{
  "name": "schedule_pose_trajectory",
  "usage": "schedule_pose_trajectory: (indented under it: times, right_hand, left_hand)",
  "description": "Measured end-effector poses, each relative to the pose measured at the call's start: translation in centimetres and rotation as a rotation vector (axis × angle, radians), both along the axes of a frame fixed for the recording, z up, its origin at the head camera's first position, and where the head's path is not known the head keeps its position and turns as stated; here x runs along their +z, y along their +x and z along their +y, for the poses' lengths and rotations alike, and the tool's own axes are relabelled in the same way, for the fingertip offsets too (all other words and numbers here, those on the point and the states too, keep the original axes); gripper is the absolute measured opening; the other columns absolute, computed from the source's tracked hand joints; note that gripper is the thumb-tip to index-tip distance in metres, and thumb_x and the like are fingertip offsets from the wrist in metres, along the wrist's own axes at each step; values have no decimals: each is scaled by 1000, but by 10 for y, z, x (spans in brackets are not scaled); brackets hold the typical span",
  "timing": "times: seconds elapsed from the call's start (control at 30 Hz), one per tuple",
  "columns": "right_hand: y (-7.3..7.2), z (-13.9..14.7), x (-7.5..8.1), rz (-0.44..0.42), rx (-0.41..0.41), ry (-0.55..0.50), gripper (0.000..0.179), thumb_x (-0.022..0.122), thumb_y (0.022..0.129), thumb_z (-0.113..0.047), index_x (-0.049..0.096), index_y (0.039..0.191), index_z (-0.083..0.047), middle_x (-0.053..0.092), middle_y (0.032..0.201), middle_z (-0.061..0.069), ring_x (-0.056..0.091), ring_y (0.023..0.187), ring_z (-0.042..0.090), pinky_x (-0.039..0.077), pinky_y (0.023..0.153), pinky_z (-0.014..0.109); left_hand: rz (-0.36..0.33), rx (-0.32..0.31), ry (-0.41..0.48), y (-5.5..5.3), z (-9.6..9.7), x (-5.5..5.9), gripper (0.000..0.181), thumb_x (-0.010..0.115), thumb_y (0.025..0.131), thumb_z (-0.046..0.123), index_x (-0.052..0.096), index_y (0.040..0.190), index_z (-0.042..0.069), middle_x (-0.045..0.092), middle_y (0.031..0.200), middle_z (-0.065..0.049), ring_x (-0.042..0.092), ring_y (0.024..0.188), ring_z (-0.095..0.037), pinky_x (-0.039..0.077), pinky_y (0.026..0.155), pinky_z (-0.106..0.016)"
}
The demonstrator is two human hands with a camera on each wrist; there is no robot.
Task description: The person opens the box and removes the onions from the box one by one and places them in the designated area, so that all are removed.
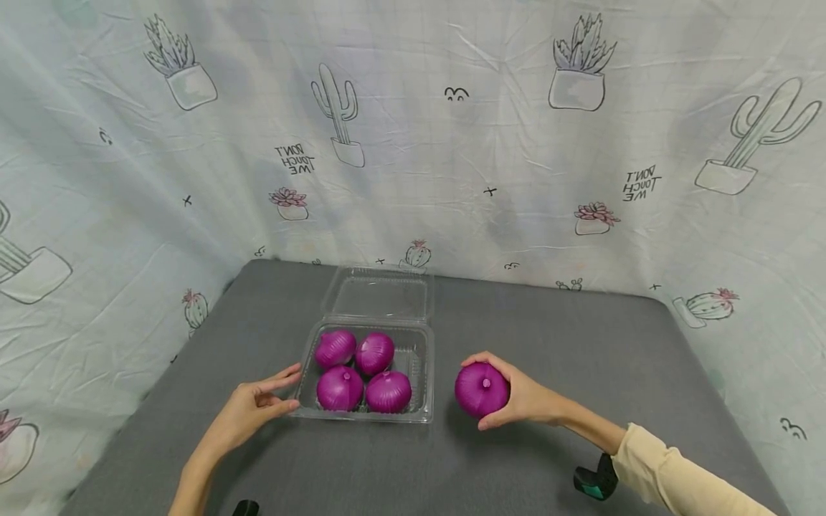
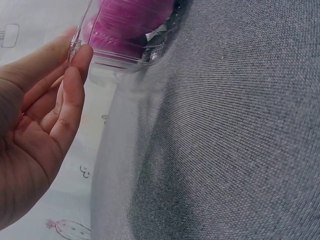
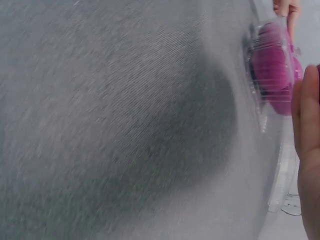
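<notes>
In the head view a clear plastic container stands with its lid folded back and several red onions inside. My left hand is at the container's left side; in the left wrist view its fingertips hold the rim. Right of the container, my right hand grips another red onion, thumb on the near side and fingers round the far side. A shadow lies on the table beneath it. The right wrist view shows only part of the right hand, at the right edge.
A grey cloth covers the table, and a white curtain printed with cactuses hangs behind and at the sides. A black and green object lies by the right sleeve. A small dark object shows at the bottom edge.
</notes>
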State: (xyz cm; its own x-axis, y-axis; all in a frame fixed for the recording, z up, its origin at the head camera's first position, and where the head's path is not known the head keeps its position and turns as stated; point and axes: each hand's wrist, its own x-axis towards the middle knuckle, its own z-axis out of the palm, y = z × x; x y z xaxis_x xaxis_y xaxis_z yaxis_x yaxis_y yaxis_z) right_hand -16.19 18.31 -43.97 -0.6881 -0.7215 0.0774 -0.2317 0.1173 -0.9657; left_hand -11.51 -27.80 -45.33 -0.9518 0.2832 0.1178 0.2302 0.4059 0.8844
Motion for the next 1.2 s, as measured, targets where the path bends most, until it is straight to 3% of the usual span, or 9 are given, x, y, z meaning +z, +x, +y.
schedule_pose_trajectory:
  times: [0.1,0.2,0.37,0.53,0.77,1.2]
  right_hand:
    - [1,4,-1,161,-20,57,72,84,72,-5,48,133,-16,52,127,8,53,111,22,53,81,36]
    - [1,11,-1,217,13,84,72,84,72,-8,49,134,-16,54,128,7,54,110,19,53,79,35]
    - [2,19,5,107,102,27,67,79,76,-3,49,136,-11,52,132,11,53,113,20,53,80,38]
    - [-3,21,4,59,121,-4,65,77,75,4,52,134,-7,53,131,12,53,113,21,53,82,40]
    - [-19,23,-8,-2,-5,19,66,79,75,3,52,135,-7,52,133,12,53,114,22,52,84,39]
    - [-65,24,-23,45,-165,29,68,82,74,-3,52,135,-8,49,135,14,48,118,26,51,85,37]
  left_hand:
    - [12,-2,-9,-1,0,0,45,72,84,6,59,125,-9,47,136,-28,67,65,-21,52,61,-26]
    - [8,8,-18,-2,0,-1,45,73,84,8,59,125,-8,47,136,-27,67,65,-20,52,60,-27]
    - [13,12,-20,0,0,1,46,73,84,8,59,124,-8,47,136,-27,67,65,-20,52,60,-28]
    - [12,23,-24,2,0,2,45,73,84,8,60,124,-8,48,135,-26,66,64,-21,51,59,-26]
    - [-10,21,-13,0,1,2,46,73,84,9,59,125,-8,47,137,-25,68,66,-22,52,61,-26]
    - [12,11,-13,0,1,0,45,73,84,7,59,125,-8,48,136,-25,65,62,-20,51,59,-26]
